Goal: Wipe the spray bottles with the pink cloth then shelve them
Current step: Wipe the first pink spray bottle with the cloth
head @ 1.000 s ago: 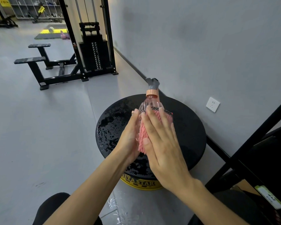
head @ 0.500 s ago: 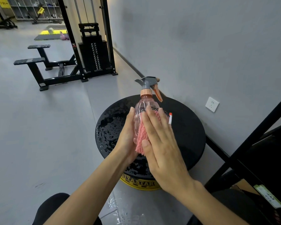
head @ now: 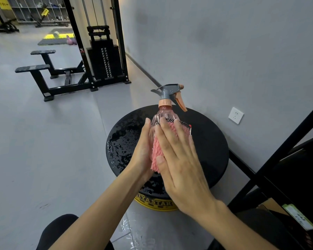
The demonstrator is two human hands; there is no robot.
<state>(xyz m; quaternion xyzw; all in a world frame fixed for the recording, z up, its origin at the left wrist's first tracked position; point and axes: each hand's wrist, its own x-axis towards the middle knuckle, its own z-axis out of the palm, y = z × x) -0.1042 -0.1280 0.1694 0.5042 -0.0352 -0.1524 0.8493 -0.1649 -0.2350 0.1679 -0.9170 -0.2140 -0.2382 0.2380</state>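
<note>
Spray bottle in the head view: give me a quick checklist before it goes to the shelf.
1. Spray bottle upright between both hands: ok.
2. Pink cloth pressed on the bottle under the right hand: ok.
3. Left hand steadying the bare side: ok.
4. Bottle fully wiped: cannot tell, far side hidden.
5. Black round stool top dry: not ok, wet patches on its left part.
6. Free space on black shelf frame: cannot tell.
</note>
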